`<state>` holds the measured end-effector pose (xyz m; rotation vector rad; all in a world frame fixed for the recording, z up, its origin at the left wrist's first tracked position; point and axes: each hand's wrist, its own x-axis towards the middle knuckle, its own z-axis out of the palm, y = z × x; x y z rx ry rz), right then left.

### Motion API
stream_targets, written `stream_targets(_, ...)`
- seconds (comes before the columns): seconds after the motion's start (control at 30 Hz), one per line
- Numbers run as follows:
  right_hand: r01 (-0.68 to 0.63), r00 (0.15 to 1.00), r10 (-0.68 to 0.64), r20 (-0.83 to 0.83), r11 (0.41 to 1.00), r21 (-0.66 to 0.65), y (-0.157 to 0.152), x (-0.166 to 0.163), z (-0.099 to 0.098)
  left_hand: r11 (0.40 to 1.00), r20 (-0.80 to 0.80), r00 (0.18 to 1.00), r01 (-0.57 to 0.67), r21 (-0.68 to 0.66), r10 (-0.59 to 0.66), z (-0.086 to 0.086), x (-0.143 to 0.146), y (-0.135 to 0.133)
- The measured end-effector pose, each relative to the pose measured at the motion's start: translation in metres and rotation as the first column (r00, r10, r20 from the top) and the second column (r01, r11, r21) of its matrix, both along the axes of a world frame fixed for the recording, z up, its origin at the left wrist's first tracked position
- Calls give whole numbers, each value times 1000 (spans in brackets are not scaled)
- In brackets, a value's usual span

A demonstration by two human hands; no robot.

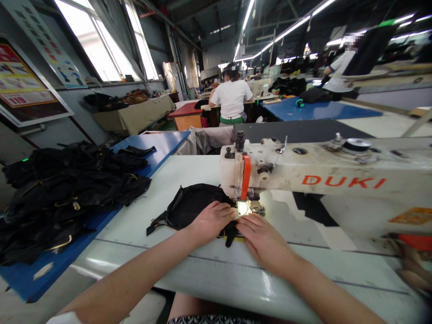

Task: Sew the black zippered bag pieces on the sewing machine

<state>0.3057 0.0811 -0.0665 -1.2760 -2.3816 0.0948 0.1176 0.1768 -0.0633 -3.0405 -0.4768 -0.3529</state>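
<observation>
A black zippered fabric piece (194, 202) lies on the pale sewing table, its right edge by the lit needle area of a white sewing machine (270, 173). A tab with gold zipper teeth (158, 221) sticks out at its left. My left hand (214, 220) presses on the fabric's near right part, fingers close together and closed on it. On the other side, my right hand (265, 238) has its fingertips together at the fabric's edge, just in front of the presser foot. A dark strip (230, 234) hangs between the hands. The fingertips' undersides are hidden.
On the left, a blue table (37, 283) carries a heap of black zippered pieces (74, 193). A ruler scale (216, 263) runs along the sewing table's front. Black and white scraps (317, 209) lie under the machine arm. Ahead, a person in a white shirt (232, 96) sits facing away.
</observation>
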Motion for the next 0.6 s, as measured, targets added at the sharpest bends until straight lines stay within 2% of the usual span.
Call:
stream_targets(0.33, 108, 994, -108, -33, 994, 7, -1, 4, -2, 1000, -47, 999, -26, -16, 25, 7, -3, -4)
stream_targets(0.6, 107, 994, -107, 26, 994, -23, 3, 1, -3, 995, -17, 999, -49, -83, 48, 0, -4, -3)
